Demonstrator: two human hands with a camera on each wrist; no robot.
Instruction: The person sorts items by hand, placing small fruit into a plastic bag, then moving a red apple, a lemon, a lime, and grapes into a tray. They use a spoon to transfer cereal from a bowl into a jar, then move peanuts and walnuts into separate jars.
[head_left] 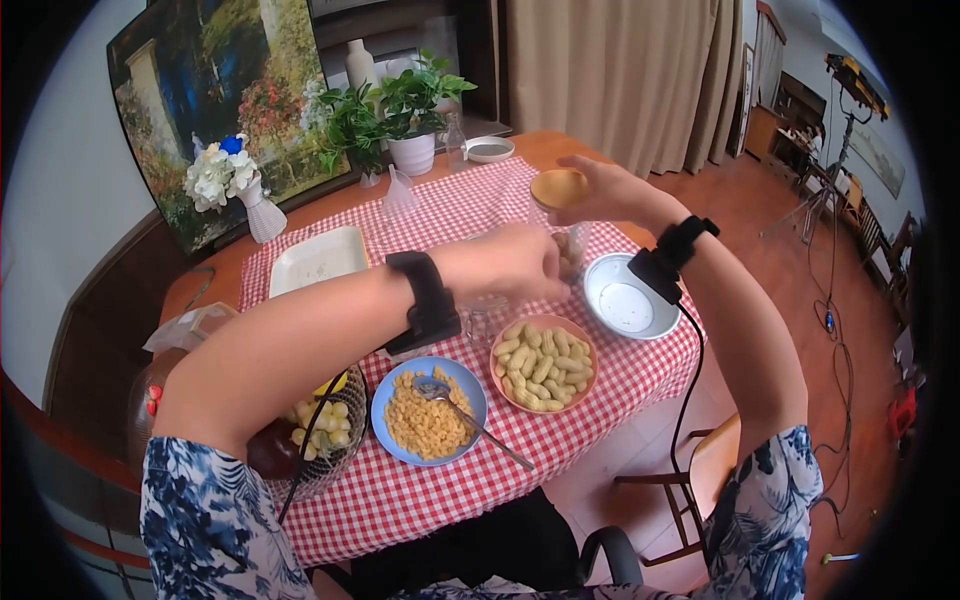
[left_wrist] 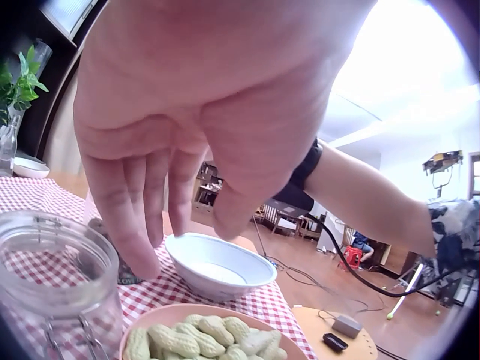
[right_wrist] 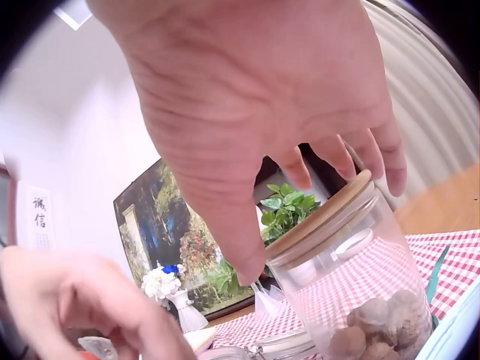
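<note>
My right hand (head_left: 620, 195) (right_wrist: 262, 97) is spread about the wooden lid (head_left: 558, 188) (right_wrist: 322, 217) of a clear jar (right_wrist: 367, 277), thumb on one side and fingers on the other; whether it touches cannot be told. Brown, round, rough pieces (right_wrist: 382, 322) lie at the jar's bottom. Slightly blurred in the head view, my left hand (head_left: 510, 262) (left_wrist: 210, 112) hangs beside the same jar, fingers pointing down and holding nothing. An open clasp jar (left_wrist: 60, 277) stands near it. A plate of peanuts (head_left: 545, 365) (left_wrist: 202, 337) and a white bowl (head_left: 632, 297) (left_wrist: 217, 266) are close by.
A blue plate (head_left: 385, 430) holds yellow-brown bits and a spoon (head_left: 480, 425). Fruit fills a basket (head_left: 350, 450) at the left. Farther back are a white tray (head_left: 320, 262), a small funnel (head_left: 400, 195), a flower vase (head_left: 262, 210), a potted plant (head_left: 412, 152) and a small dish (head_left: 490, 150).
</note>
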